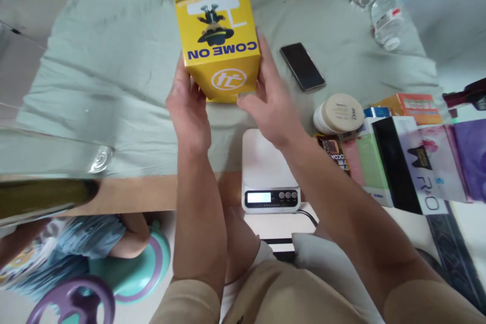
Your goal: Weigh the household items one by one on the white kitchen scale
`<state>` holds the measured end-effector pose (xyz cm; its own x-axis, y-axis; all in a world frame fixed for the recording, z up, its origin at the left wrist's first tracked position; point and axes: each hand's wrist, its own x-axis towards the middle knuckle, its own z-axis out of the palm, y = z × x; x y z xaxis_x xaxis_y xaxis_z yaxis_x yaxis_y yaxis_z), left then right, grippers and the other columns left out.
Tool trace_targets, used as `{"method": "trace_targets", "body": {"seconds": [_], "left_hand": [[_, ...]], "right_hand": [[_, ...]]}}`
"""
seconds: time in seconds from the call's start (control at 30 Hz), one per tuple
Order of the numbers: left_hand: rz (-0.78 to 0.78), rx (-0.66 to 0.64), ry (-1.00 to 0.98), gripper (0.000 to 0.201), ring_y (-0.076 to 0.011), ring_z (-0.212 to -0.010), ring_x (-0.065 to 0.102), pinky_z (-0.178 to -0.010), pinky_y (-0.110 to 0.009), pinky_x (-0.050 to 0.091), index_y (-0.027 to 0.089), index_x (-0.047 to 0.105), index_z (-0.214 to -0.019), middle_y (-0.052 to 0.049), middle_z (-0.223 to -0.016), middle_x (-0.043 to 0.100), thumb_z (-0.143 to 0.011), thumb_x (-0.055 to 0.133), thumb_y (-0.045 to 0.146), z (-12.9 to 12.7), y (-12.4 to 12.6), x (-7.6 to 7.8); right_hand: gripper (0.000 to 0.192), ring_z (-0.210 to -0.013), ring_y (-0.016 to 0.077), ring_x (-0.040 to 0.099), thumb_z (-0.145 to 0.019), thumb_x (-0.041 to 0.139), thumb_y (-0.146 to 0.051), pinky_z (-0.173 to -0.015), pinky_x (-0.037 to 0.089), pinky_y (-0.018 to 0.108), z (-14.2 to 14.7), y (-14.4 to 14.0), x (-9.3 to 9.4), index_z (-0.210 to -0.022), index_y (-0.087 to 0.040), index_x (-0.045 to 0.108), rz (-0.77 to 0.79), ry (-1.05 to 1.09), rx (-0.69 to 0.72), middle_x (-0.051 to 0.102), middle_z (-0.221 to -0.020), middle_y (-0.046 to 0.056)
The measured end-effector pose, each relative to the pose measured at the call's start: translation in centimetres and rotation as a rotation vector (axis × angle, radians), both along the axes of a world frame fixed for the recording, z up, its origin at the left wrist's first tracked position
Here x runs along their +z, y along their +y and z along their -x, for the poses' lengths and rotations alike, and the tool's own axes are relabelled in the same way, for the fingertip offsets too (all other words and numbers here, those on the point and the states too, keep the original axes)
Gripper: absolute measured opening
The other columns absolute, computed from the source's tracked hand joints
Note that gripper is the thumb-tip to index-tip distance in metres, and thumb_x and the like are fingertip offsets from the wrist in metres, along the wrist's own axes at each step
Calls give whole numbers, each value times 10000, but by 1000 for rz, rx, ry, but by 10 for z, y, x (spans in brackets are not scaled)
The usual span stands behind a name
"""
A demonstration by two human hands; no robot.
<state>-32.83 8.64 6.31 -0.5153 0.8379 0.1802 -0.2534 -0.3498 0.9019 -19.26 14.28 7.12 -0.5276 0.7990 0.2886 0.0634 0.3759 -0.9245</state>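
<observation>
A tall yellow box (216, 25) printed "COME ON" is held above the pale green cloth (114, 86) by both hands. My left hand (189, 106) grips its near left corner. My right hand (271, 104) presses against its right side and lower edge. A white kitchen scale (268, 174) with a lit display sits just below my right hand, nothing on its platform.
A black phone (302, 66) lies right of the box. A round white jar (339, 114) and several product boxes (398, 162) crowd the right side. Plastic bottles (383, 15) lie at the far right. A child on a teal and purple ride-on toy (114, 263) is at the lower left.
</observation>
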Motion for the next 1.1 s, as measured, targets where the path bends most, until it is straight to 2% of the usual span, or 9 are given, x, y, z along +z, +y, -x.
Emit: {"method": "trace_targets", "body": {"seconds": [0.1,0.2,0.27,0.37,0.43,0.67,0.87,0.93,1.1], "left_hand": [[-105,-39,23,586,-293,-1264,722,-952,-363,587,247,788,-1144,-29,-1302,775,-888,683,764,-2,-14,0],[-101,-136,48,661,-263,-965,801,-816,-375,662,207,863,-1080,-43,-1041,835,-786,786,794,-9,-22,0],[-68,-193,84,560,-233,-875,805,-784,-363,685,206,880,-1040,-26,-936,835,-795,839,708,-14,-25,-1],[6,-195,126,338,-232,-765,807,-647,-349,684,228,874,-885,-10,-815,815,-796,890,553,-19,-30,-1],[54,-166,172,333,-257,-700,807,-558,-355,662,234,860,-802,-25,-762,805,-799,887,566,-21,-38,1],[21,-191,225,744,-251,-651,818,-540,-347,666,191,877,-811,-64,-712,818,-978,524,825,-39,-83,9],[395,-203,90,989,-175,-442,636,-431,-301,481,158,762,-622,-78,-543,704,-976,234,916,-43,-61,1],[418,-114,81,918,-163,-398,552,-408,-321,392,206,689,-535,-76,-474,637,-1007,245,855,-43,-52,-3],[311,120,180,658,-101,-384,392,-468,-325,235,210,531,-478,0,-377,398,-1095,372,375,-50,-48,3]], "right_hand": [[976,-1714,173,296,-822,573,-160,-1438,294,342,-38,-29,9,-1713,-198,177,7,88,51,299,-1829,32],[839,-1723,187,273,-924,630,-326,-1415,370,431,-82,-59,3,-1676,-450,278,64,109,26,305,-1815,-122],[803,-1713,219,308,-929,679,-498,-1382,421,504,-106,-78,-4,-1640,-534,308,131,88,-8,341,-1798,-134],[816,-1672,237,401,-910,715,-596,-1338,481,525,-129,-103,-9,-1630,-537,336,229,108,-41,397,-1780,-78],[814,-1641,245,454,-914,704,-631,-1309,521,524,-138,-117,-9,-1637,-527,344,245,91,-55,440,-1758,-55],[827,-1635,279,464,-908,700,-631,-1298,530,553,-155,-136,-24,-1648,-510,351,244,72,-70,442,-1756,-58],[784,-1680,261,385,-957,667,-574,-1382,412,583,-167,-148,-41,-1662,-500,331,216,45,-58,395,-1780,-77],[721,-1680,266,382,-979,629,-579,-1397,375,611,-173,-155,-41,-1646,-518,360,182,2,-103,424,-1762,-85],[637,-1667,289,406,-993,617,-557,-1401,364,623,-186,-162,-38,-1605,-469,466,101,-31,-182,477,-1733,-49]]}}
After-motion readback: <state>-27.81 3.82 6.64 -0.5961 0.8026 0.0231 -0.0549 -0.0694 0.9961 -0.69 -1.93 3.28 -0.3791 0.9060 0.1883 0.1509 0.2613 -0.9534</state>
